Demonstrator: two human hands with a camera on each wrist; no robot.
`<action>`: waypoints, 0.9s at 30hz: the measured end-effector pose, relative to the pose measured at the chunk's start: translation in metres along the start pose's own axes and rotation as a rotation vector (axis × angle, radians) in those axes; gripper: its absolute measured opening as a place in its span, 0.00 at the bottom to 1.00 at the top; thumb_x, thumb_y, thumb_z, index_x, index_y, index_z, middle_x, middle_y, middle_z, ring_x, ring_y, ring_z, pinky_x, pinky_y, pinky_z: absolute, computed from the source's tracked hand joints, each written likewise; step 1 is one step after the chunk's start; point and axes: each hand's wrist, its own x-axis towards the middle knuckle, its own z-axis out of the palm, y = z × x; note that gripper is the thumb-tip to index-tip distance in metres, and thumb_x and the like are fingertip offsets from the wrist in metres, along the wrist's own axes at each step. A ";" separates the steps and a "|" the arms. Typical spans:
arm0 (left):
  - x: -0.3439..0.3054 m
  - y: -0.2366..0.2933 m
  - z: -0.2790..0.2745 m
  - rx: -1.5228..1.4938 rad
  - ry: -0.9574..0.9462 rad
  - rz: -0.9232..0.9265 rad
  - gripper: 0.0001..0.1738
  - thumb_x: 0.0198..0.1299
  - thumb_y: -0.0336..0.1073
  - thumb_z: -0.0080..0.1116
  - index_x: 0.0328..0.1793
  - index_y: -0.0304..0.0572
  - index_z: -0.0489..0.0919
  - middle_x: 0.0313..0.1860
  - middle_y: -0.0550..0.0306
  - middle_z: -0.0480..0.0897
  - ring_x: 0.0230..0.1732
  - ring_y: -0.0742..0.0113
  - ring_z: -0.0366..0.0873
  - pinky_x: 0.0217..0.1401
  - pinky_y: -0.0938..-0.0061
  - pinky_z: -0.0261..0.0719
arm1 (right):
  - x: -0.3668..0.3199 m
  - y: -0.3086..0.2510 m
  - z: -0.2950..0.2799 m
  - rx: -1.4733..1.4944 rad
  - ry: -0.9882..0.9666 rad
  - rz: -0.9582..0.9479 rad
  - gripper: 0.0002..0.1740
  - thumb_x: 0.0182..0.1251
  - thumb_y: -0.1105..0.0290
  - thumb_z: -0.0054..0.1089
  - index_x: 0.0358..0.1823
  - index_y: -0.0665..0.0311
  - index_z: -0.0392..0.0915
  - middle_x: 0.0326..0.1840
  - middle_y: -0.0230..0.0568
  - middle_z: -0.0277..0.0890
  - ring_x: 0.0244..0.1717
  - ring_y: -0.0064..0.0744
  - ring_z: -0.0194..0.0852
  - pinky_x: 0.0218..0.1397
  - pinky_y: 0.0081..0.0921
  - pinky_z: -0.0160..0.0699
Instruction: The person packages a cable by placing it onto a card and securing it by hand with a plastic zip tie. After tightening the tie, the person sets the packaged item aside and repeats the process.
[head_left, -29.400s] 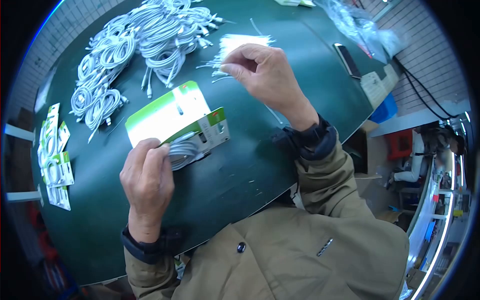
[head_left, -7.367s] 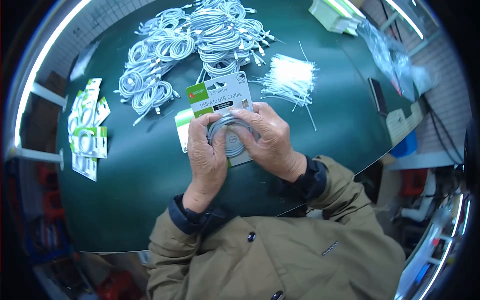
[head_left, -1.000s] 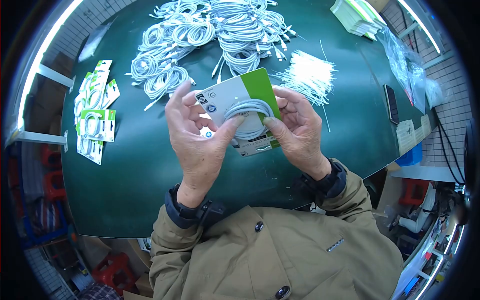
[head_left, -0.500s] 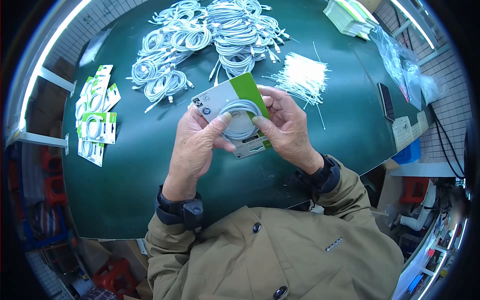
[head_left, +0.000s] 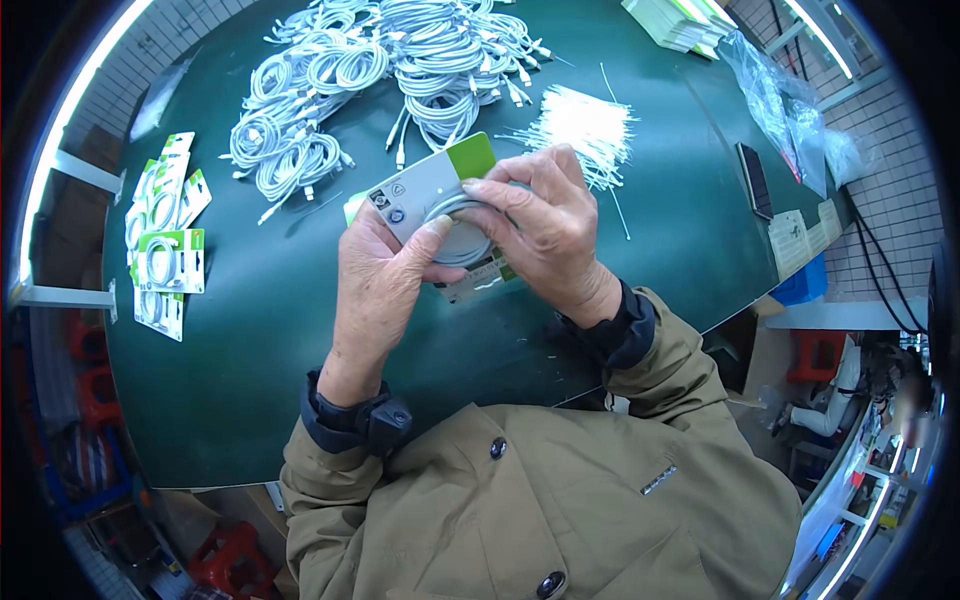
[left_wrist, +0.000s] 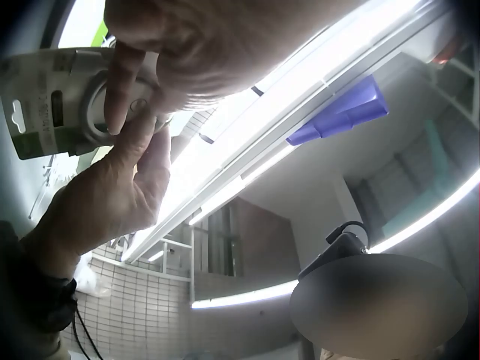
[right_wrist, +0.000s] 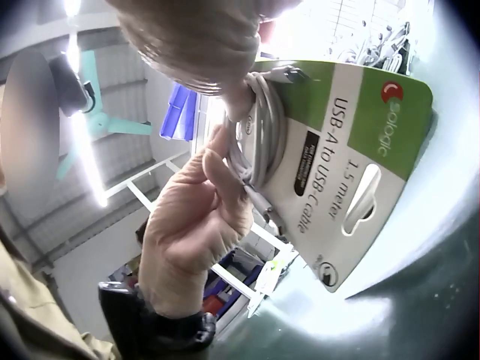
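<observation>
A green and white card (head_left: 412,194) with a coiled grey cable (head_left: 455,243) on it is held up above the green table. My left hand (head_left: 375,285) grips the card's left side, its thumb on the coil. With bent fingers my right hand (head_left: 555,235) pinches at the coil's upper right part. In the right wrist view the printed card (right_wrist: 352,150) carries the coil (right_wrist: 264,131), with the left hand (right_wrist: 196,225) at the coil's edge. The left wrist view shows the right hand (left_wrist: 105,191) touching the coil beside the card (left_wrist: 45,101).
A heap of coiled cables (head_left: 440,60) lies at the back, with a pile of white ties (head_left: 580,130) to its right. Carded cables (head_left: 165,260) overlap on the left. Stacked cards (head_left: 680,25), clear plastic (head_left: 775,100) and a phone (head_left: 754,180) are on the right.
My right hand has moved from the card's right edge onto the coil, its fingers now bent over it. The left hand keeps its grip. Earlier, 29 seconds ago, the right hand was above the ties.
</observation>
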 end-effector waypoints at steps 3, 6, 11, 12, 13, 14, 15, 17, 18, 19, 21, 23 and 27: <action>-0.001 -0.001 -0.004 0.054 -0.008 0.023 0.22 0.74 0.28 0.66 0.69 0.26 0.73 0.58 0.45 0.87 0.50 0.64 0.90 0.39 0.77 0.96 | 0.003 0.000 0.001 0.110 -0.003 0.077 0.17 0.48 0.73 0.87 0.42 0.56 0.93 0.40 0.28 0.85 0.43 0.34 0.78 0.45 0.31 0.81; -0.003 -0.003 -0.005 0.045 -0.005 0.034 0.22 0.74 0.27 0.66 0.68 0.25 0.73 0.57 0.44 0.87 0.50 0.64 0.90 0.39 0.77 0.96 | 0.004 0.002 -0.002 0.182 -0.044 0.119 0.17 0.48 0.73 0.87 0.43 0.55 0.95 0.40 0.30 0.88 0.43 0.34 0.79 0.46 0.31 0.81; -0.005 0.001 -0.007 0.072 -0.003 0.022 0.21 0.74 0.27 0.65 0.67 0.23 0.73 0.57 0.43 0.86 0.48 0.64 0.90 0.39 0.77 0.95 | 0.001 0.004 0.002 0.297 -0.068 0.155 0.17 0.51 0.74 0.85 0.44 0.55 0.95 0.40 0.32 0.88 0.43 0.34 0.79 0.48 0.31 0.80; -0.005 0.002 -0.007 0.079 -0.003 0.024 0.21 0.74 0.27 0.65 0.67 0.23 0.73 0.56 0.44 0.86 0.48 0.64 0.90 0.38 0.77 0.95 | 0.001 0.004 0.002 0.304 -0.076 0.156 0.16 0.52 0.74 0.85 0.44 0.56 0.95 0.40 0.32 0.88 0.43 0.34 0.79 0.48 0.32 0.80; -0.005 0.002 -0.006 0.081 0.012 0.022 0.21 0.74 0.27 0.65 0.67 0.23 0.73 0.56 0.44 0.86 0.47 0.64 0.90 0.37 0.77 0.95 | 0.002 0.005 0.001 0.309 -0.083 0.155 0.16 0.52 0.74 0.85 0.44 0.56 0.95 0.40 0.33 0.88 0.43 0.34 0.79 0.48 0.32 0.80; -0.006 0.002 -0.005 0.084 0.024 0.022 0.21 0.74 0.27 0.65 0.67 0.24 0.74 0.56 0.44 0.86 0.47 0.65 0.90 0.36 0.78 0.94 | 0.002 0.005 0.002 0.312 -0.084 0.150 0.16 0.53 0.74 0.84 0.44 0.56 0.95 0.40 0.33 0.88 0.44 0.35 0.79 0.48 0.32 0.80; -0.006 0.002 -0.004 0.086 0.030 0.024 0.20 0.74 0.27 0.65 0.67 0.24 0.74 0.56 0.44 0.86 0.46 0.66 0.90 0.35 0.78 0.94 | 0.001 0.005 0.003 0.309 -0.081 0.143 0.15 0.54 0.74 0.84 0.45 0.57 0.95 0.40 0.33 0.87 0.44 0.36 0.79 0.48 0.33 0.80; -0.006 0.004 -0.003 0.093 0.033 0.038 0.20 0.75 0.27 0.64 0.67 0.25 0.73 0.56 0.45 0.86 0.45 0.67 0.89 0.34 0.79 0.93 | 0.000 0.004 0.003 0.267 -0.067 0.112 0.15 0.55 0.73 0.83 0.45 0.57 0.94 0.41 0.33 0.86 0.45 0.37 0.79 0.48 0.33 0.80; -0.006 0.005 -0.003 0.092 0.028 0.045 0.19 0.75 0.27 0.64 0.67 0.25 0.73 0.55 0.45 0.86 0.44 0.67 0.89 0.33 0.79 0.93 | 0.000 0.002 0.004 0.230 -0.059 0.090 0.15 0.56 0.73 0.82 0.46 0.58 0.94 0.41 0.33 0.86 0.46 0.38 0.79 0.49 0.34 0.80; -0.004 0.002 -0.003 0.096 0.035 0.056 0.19 0.75 0.27 0.63 0.67 0.26 0.73 0.56 0.45 0.86 0.44 0.67 0.89 0.32 0.79 0.93 | -0.001 0.001 0.004 0.191 -0.054 0.069 0.14 0.57 0.73 0.82 0.46 0.58 0.93 0.42 0.33 0.85 0.47 0.39 0.79 0.49 0.34 0.80; -0.003 -0.004 -0.006 0.097 0.056 0.072 0.19 0.76 0.27 0.63 0.67 0.27 0.73 0.56 0.45 0.86 0.43 0.67 0.89 0.31 0.79 0.92 | -0.002 -0.002 0.003 0.153 -0.030 0.048 0.21 0.55 0.78 0.81 0.52 0.57 0.91 0.44 0.32 0.85 0.44 0.40 0.77 0.49 0.35 0.80; -0.003 -0.004 -0.008 0.091 0.065 0.065 0.19 0.76 0.28 0.63 0.67 0.28 0.73 0.57 0.46 0.86 0.43 0.67 0.89 0.32 0.78 0.92 | -0.004 -0.006 -0.001 0.145 -0.024 0.095 0.23 0.55 0.78 0.81 0.54 0.57 0.90 0.44 0.34 0.84 0.44 0.42 0.77 0.49 0.37 0.81; -0.003 -0.002 -0.016 0.062 0.091 0.107 0.20 0.77 0.29 0.64 0.68 0.29 0.73 0.58 0.46 0.86 0.43 0.65 0.90 0.32 0.76 0.93 | -0.005 0.019 -0.035 -0.007 -0.062 0.163 0.16 0.65 0.74 0.75 0.55 0.59 0.88 0.43 0.41 0.84 0.42 0.41 0.81 0.45 0.35 0.84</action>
